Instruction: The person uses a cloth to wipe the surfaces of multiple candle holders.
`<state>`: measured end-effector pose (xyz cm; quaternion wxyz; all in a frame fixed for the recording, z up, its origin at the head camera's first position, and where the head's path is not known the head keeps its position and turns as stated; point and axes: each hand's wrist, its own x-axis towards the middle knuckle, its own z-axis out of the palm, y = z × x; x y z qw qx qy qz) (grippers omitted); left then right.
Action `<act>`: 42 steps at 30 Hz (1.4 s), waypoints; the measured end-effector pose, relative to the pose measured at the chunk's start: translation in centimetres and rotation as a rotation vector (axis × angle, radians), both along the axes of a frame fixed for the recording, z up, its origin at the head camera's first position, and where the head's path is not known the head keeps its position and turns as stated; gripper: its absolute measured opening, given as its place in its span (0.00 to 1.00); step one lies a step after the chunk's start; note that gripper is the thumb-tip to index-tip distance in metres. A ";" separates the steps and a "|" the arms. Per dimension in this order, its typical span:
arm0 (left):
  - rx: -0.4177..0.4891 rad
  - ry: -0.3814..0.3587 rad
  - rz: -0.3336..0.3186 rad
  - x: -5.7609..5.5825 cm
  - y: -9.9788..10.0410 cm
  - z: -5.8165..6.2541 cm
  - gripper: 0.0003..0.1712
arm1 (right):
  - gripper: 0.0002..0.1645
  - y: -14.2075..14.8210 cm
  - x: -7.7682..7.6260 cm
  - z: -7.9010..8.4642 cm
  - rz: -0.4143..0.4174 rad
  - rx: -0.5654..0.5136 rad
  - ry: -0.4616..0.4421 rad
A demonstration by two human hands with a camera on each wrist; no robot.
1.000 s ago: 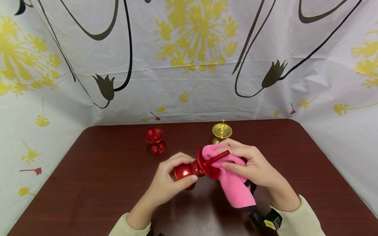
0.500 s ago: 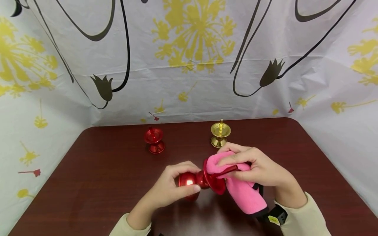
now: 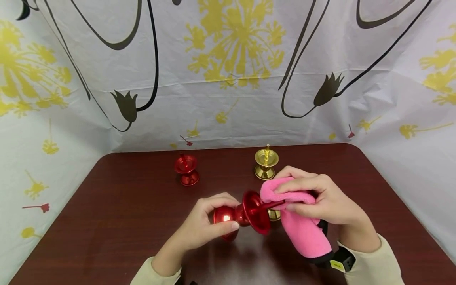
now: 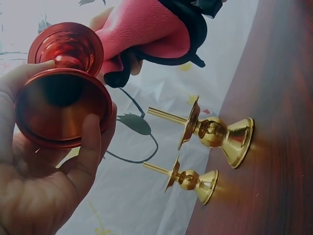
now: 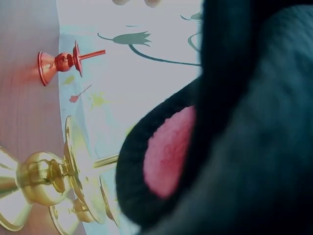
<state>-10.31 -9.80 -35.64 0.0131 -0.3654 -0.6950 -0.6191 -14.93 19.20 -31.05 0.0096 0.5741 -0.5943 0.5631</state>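
Note:
My left hand (image 3: 201,227) grips a shiny red candlestick (image 3: 258,213) round its stem and base, in front of me above the table. It lies tilted on its side, its dish and long spike pointing right. In the left wrist view, the hollow underside of its base (image 4: 63,110) faces the camera. My right hand (image 3: 325,198) pinches a folded pink cloth (image 3: 304,233) with black edging, one end hanging down. The spike's tip overlaps the cloth by my right thumb. Cloth fills much of the right wrist view, its dark side nearest the camera.
A smaller red candlestick (image 3: 187,170) stands at the back left of the dark wooden table (image 3: 117,213). Behind my right hand stands a small gold candlestick (image 3: 265,158). A larger gold candlestick (image 4: 239,142) is mostly hidden in the head view. A patterned curtain (image 3: 228,114) hangs behind.
The cloth first covered part of the red candlestick's dish, then wrapped the spike; now it has moved right, baring the dish and most of the spike. The left hand has shifted slightly toward me.

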 end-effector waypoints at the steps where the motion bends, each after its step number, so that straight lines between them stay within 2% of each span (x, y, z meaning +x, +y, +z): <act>1: 0.004 -0.001 0.008 0.0 0.0 0.0 0.14 | 0.35 0.0 0.0 0.1 -0.003 -0.011 0.006; 5: 0.006 0.015 0.050 -0.1 0.0 -0.1 0.15 | 0.33 0.0 0.0 0.2 -0.040 -0.048 0.009; 13: -0.002 0.096 0.179 -0.1 0.3 -0.4 0.16 | 0.31 -1.4 0.8 0.2 -0.213 -0.117 -0.042; 16: -0.002 0.114 0.212 -0.2 0.4 -0.4 0.15 | 0.30 -2.0 1.3 0.4 -0.286 -0.071 -0.058; 20: 0.002 0.116 0.235 -0.2 0.3 -0.3 0.15 | 0.26 -2.4 1.8 0.4 -0.374 0.072 -0.086; 23: -0.002 0.117 0.243 -0.2 0.3 -0.2 0.15 | 0.23 -2.6 2.1 0.5 -0.393 0.160 -0.107; 30: -0.006 0.189 0.274 -0.4 0.5 -0.4 0.15 | 0.18 -2.7 2.4 0.6 -0.404 0.237 -0.121; 38: 0.016 0.148 0.373 -0.1 0.7 -0.5 0.16 | 0.14 -2.4 2.4 0.5 -0.422 0.295 -0.215; 42: 0.006 0.165 0.423 0.0 0.8 -0.5 0.18 | 0.11 -2.4 2.4 0.4 -0.418 0.305 -0.252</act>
